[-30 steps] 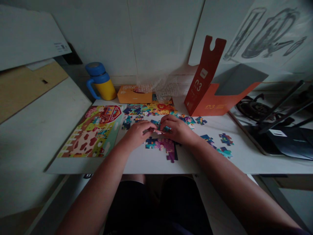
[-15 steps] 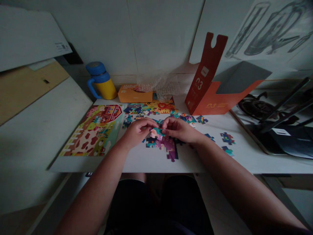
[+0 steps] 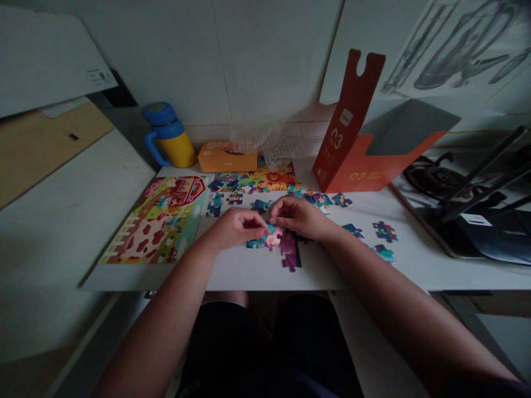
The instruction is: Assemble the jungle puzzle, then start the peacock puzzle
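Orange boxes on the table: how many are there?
2. The small orange box lies at the back, just right of the blue-and-yellow bottle. The larger open orange box stands beyond the right hand, farther right. Others could be hidden behind it.

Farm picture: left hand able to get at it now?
Probably yes: nothing visible blocks the left hand from the farm picture, though those fingers seem closed on a pink-and-teal puzzle piece.
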`<state>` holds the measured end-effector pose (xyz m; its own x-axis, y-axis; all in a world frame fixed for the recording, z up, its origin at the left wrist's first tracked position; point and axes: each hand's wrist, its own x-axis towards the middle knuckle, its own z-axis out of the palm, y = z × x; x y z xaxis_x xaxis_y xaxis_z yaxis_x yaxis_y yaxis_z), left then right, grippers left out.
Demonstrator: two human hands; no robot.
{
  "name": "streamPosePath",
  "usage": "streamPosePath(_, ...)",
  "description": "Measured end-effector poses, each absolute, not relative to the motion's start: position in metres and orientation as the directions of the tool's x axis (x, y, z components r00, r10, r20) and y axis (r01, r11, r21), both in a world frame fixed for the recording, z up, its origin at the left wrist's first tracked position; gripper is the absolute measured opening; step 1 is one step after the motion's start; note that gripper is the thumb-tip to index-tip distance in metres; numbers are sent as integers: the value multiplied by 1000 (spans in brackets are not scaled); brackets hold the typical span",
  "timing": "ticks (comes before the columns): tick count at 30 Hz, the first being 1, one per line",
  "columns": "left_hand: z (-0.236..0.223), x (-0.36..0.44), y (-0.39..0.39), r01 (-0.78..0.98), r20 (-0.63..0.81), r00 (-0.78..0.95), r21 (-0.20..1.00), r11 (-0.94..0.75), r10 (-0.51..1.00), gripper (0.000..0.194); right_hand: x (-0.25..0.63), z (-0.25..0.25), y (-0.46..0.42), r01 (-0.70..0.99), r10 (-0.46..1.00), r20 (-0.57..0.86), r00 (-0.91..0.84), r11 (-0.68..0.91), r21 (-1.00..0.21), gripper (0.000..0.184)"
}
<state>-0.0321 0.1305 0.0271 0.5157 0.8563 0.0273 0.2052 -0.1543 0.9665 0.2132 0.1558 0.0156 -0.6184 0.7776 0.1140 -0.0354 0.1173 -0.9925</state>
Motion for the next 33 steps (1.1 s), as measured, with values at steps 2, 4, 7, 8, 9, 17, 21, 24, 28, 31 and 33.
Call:
streamPosePath(2,26,-32,127,192,-1,520,975,-116,854,24,215,17,157,-6,797,125,-591,151,-988,46)
streamPosePath(4,24,-32,118,191,-27,489,979,-77,872,23,217,18,159,18,825,142,-548,181,-983,49)
streamPosePath(7,20,-31,92,215,-44,402,976,-48,914,21,221,19,162,45,849,161,-504,211,-976,52)
streamPosePath(8,19,-30,81,224,-48,373,974,-40,926,20,221,20,162,51,849,165,-502,220,-974,52)
streamPosePath(9,17,-30,70,229,-55,345,973,-27,937,20,222,20,163,58,846,167,-507,226,-972,52)
streamPosePath(17,11,-14,11,-105,-15,26,994,17,1000,60,224,22,159,82,790,149,-595,244,-966,45)
streamPosePath(21,5,-5,3,-168,-69,-51,984,60,996,53,225,22,158,103,779,131,-613,243,-965,46)
streamPosePath(24,4,1,0,-193,-89,-92,979,70,992,44,226,22,158,113,778,120,-616,239,-964,47)
streamPosePath(28,8,7,-3,-147,-99,-94,986,85,991,37,228,23,157,130,784,126,-608,255,-958,46)
streamPosePath(31,10,9,-6,-71,-124,-75,990,119,989,35,228,24,157,142,786,133,-603,270,-952,46)
streamPosePath(33,11,10,-6,-39,-143,-69,989,141,987,35,229,24,158,154,789,132,-601,275,-949,46)
